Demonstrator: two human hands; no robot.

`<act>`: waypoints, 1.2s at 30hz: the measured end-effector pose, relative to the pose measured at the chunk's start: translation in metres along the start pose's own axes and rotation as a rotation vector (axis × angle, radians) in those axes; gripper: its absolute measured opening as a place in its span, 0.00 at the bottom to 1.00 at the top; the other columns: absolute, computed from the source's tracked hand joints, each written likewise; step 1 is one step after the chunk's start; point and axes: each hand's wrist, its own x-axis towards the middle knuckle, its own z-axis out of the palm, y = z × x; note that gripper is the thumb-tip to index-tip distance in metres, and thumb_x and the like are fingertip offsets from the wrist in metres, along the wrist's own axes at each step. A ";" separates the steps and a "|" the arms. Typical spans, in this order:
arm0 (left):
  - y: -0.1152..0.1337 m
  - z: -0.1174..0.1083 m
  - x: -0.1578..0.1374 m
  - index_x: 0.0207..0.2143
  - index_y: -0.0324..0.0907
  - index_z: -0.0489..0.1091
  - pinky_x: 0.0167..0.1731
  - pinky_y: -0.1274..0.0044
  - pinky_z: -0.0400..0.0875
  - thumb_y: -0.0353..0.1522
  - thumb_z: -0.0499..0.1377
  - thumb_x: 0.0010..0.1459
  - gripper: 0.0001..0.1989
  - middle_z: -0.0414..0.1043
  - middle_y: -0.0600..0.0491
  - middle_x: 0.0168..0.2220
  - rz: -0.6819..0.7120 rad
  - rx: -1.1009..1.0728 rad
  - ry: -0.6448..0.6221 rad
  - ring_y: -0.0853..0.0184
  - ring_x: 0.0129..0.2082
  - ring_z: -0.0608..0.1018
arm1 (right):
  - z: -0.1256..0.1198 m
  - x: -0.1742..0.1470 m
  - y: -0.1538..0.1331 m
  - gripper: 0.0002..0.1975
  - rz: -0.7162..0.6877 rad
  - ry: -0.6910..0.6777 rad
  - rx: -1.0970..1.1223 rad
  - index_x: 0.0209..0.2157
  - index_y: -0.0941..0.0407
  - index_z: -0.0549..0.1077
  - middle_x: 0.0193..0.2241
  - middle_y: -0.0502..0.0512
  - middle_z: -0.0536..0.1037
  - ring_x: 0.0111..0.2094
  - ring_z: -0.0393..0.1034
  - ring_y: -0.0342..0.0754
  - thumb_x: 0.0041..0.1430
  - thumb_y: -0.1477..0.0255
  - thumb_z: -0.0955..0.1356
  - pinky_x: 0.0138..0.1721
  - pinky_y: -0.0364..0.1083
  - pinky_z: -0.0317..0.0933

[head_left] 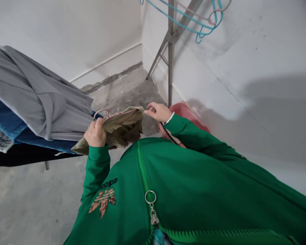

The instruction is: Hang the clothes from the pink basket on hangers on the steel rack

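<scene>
The left hand (pixel 95 133) is closed in a fist on one end of the olive garment (pixel 126 131), its knuckles upward and its thumb side by the hook of a pink hanger (pixel 101 110); how much of the hanger lies inside the fist is hidden. The right hand (pixel 159 112) stands apart from the left, at the garment's other end, with its fingers loosely bent and thumb and forefinger directed at the cloth's edge; whether they pinch it or only come close I cannot tell. The garment hangs between the two hands, crumpled and folded, its upper edge running along the thin hanger bar and a pointed corner of it drooping below the left fist. Both forearms, in the green jacket (pixel 191 170), reach forward from the body; the left one is bent sharply upward, while the right comes in across from the side, a white band (pixel 170 118) at its wrist. Just left of the left hand hang grey cloth (pixel 40 92) and blue cloth (pixel 30 137). A pink tub (pixel 187 114) is just beyond the right forearm, and blue hangers (pixel 188 18) are well above the right hand, near a metal stand (pixel 170 58).
</scene>
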 end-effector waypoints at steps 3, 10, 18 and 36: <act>0.005 -0.004 0.001 0.47 0.41 0.73 0.28 0.74 0.56 0.35 0.46 0.64 0.18 0.65 0.45 0.32 0.017 0.004 -0.038 0.63 0.29 0.69 | 0.023 0.011 -0.008 0.19 0.103 -0.044 -0.272 0.41 0.57 0.73 0.35 0.59 0.79 0.38 0.73 0.53 0.60 0.56 0.63 0.34 0.45 0.59; 0.004 0.000 -0.006 0.45 0.39 0.74 0.29 0.71 0.58 0.35 0.42 0.66 0.22 0.66 0.43 0.31 -0.095 0.048 -0.053 0.61 0.29 0.69 | 0.019 0.014 -0.007 0.14 0.091 0.098 -0.407 0.32 0.57 0.75 0.31 0.58 0.79 0.34 0.70 0.50 0.59 0.67 0.60 0.28 0.44 0.48; -0.028 0.013 -0.009 0.46 0.40 0.74 0.32 0.73 0.62 0.36 0.47 0.65 0.18 0.68 0.46 0.32 -0.128 -0.080 0.119 0.61 0.34 0.73 | 0.000 -0.006 -0.011 0.15 -0.296 -0.181 -0.015 0.30 0.58 0.74 0.22 0.52 0.74 0.25 0.65 0.43 0.59 0.62 0.63 0.30 0.42 0.54; -0.049 0.000 -0.004 0.36 0.41 0.76 0.37 0.71 0.75 0.37 0.53 0.63 0.13 0.78 0.51 0.33 0.146 -0.530 0.288 0.64 0.34 0.80 | -0.006 0.029 0.043 0.13 -0.549 -0.086 -0.220 0.36 0.57 0.78 0.36 0.60 0.80 0.40 0.72 0.52 0.59 0.72 0.62 0.44 0.51 0.63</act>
